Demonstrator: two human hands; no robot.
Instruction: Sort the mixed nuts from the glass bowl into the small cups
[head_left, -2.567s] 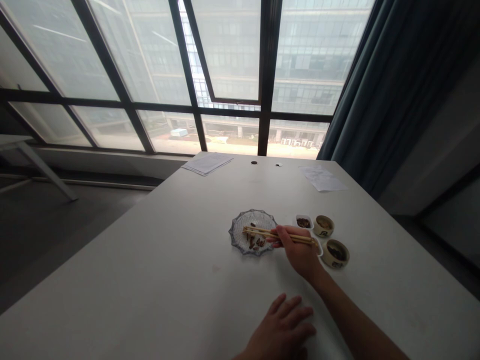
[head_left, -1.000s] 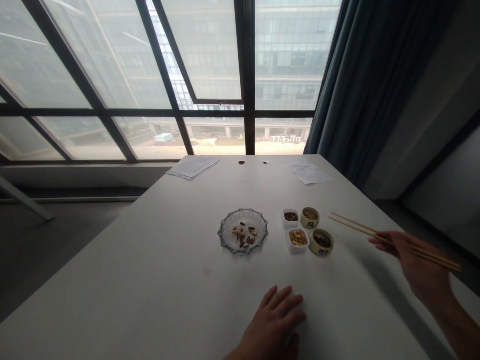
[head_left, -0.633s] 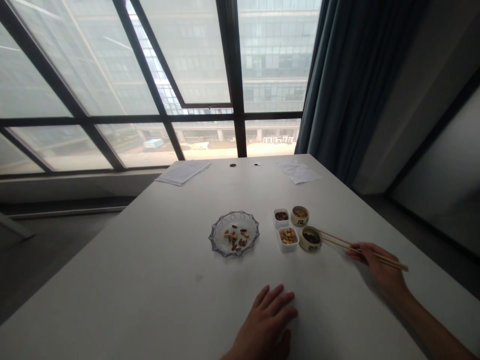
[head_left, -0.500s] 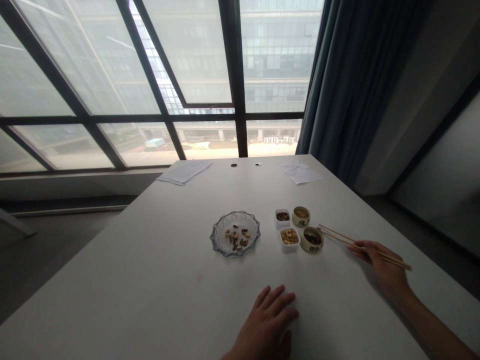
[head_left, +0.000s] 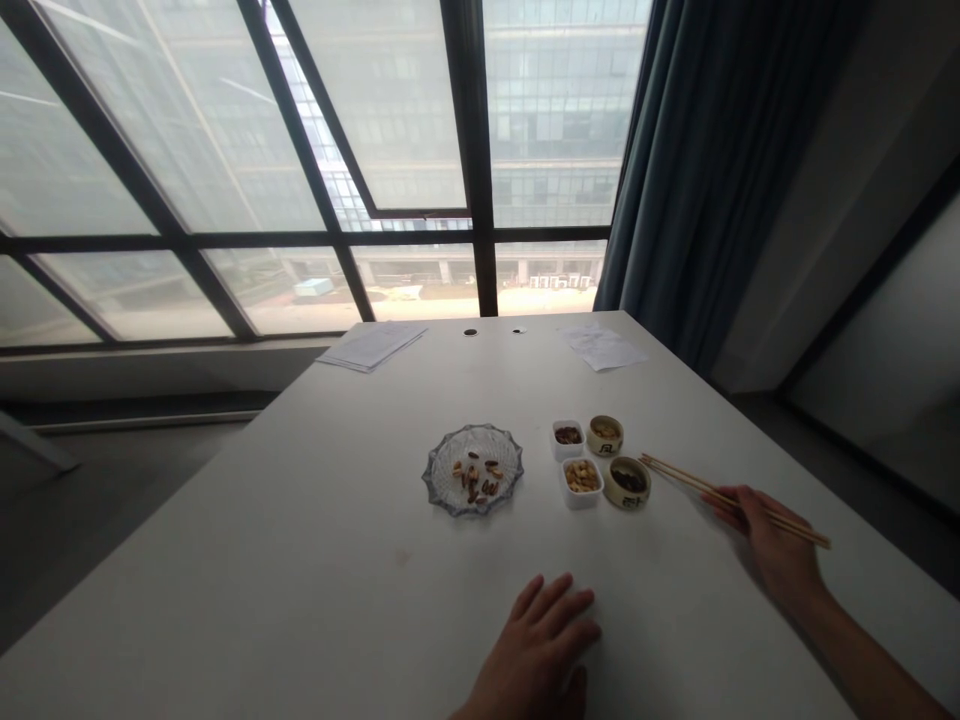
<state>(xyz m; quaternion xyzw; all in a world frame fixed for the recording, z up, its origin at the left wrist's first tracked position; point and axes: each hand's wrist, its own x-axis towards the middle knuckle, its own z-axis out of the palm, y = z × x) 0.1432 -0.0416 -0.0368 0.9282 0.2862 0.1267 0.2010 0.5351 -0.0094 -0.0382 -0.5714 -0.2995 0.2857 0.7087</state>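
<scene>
My right hand (head_left: pixel 772 540) is closed around a pair of wooden chopsticks (head_left: pixel 686 482), whose tips point left beside the front round bowl (head_left: pixel 628 500) of dark pieces. Nothing shows between the tips. Fingers spread, my left hand (head_left: pixel 536 640) lies on the table in front of the containers and holds nothing. Behind the front bowl stands another round bowl (head_left: pixel 605 447) with brownish contents. To their left are a white square cup (head_left: pixel 568 452) of dark reddish pieces and a white square cup (head_left: pixel 582 498) of tan nuts. A scalloped glass plate (head_left: pixel 437 492) bears several brown nuts and dark pieces.
The white table (head_left: pixel 285 560) reaches toward the window. Paper sheets (head_left: pixel 371 347) lie at its far left, with another paper sheet (head_left: pixel 606 348) at the far right. Two small round holes sit near the far edge. A dark curtain (head_left: pixel 697 180) hangs at the right.
The chopstick tips have drawn closer together beside the front bowl. The whole view has shifted slightly; my left hand stays spread on the table.
</scene>
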